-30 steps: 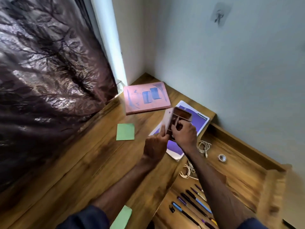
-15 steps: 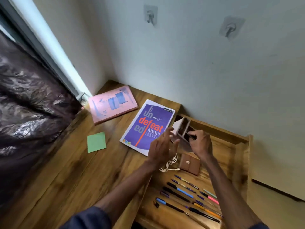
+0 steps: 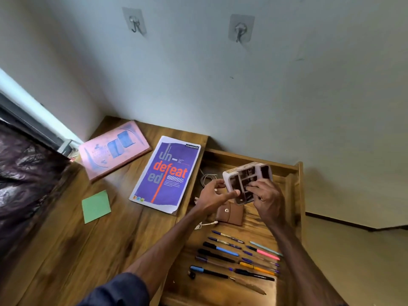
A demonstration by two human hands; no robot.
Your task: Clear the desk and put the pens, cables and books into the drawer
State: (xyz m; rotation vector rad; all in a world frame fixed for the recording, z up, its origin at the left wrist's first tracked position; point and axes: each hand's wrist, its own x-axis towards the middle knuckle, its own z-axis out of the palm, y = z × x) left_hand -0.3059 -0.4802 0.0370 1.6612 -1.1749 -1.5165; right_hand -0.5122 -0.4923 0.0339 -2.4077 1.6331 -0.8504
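1. The wooden surface (image 3: 66,250) stands in a corner of the room. Behind it is a pale wall that carries two hooks (image 3: 134,22), and at the left hangs a dark curtain (image 3: 26,184)
2. On the surface lie a pink book (image 3: 112,149), a purple notebook (image 3: 166,173) just beside the drawer, and a green sticky note (image 3: 96,206), each apart from the others
3. The drawer (image 3: 300,191) at the right is open. Inside it the pens (image 3: 223,249) lie in rows at the near part, with a brown pouch (image 3: 229,212) and a white cable (image 3: 207,176) farther back
4. Both arms reach forward over the drawer, and a dark blue sleeve (image 3: 119,290) shows on the left arm
5. The left hand (image 3: 217,194) grips the left edge of a small white organizer box (image 3: 247,173), with the thumb on its front rim
6. The right hand (image 3: 266,195) grips the same box from the right, its fingers curled into the compartments
7. The box is held above the back part of the drawer, tilted, with its open side toward the person
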